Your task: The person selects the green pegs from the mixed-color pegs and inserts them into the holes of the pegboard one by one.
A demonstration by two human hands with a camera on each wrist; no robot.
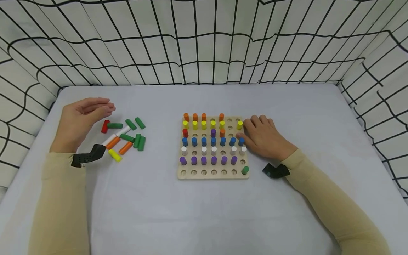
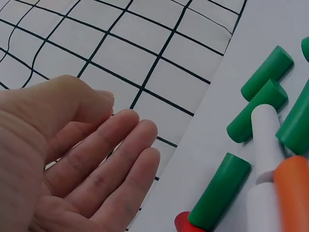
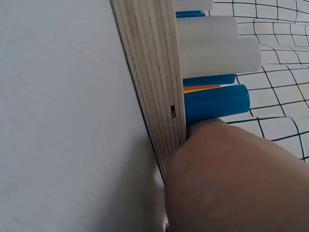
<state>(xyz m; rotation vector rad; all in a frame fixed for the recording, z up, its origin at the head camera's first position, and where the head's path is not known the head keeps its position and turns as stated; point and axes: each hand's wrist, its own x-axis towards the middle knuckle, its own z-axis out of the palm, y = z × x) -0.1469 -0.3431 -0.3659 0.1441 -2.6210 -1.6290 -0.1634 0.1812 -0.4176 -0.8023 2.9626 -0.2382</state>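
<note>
A wooden pegboard (image 1: 213,175) stands on the white table with rows of coloured pegs upright in it. My right hand (image 1: 264,138) grips its right edge, the thumb reaching over the top beside a blue peg (image 3: 217,104); the curled fingertips are hidden. My left hand (image 1: 79,118) is raised at the far left, its fingers loosely bent and the palm holding nothing. Beside and below it lie loose pegs: a red peg (image 1: 105,126), several green pegs (image 2: 219,191), white pegs (image 2: 268,140), orange pegs (image 1: 125,147) and a yellow peg (image 1: 115,155).
A single green peg (image 1: 245,170) leans slightly in the board's front right hole. Some holes among the rows show no peg. Black-lined grid panels (image 1: 204,49) rise behind the table and along both sides. Each wrist wears a small black camera (image 1: 89,156).
</note>
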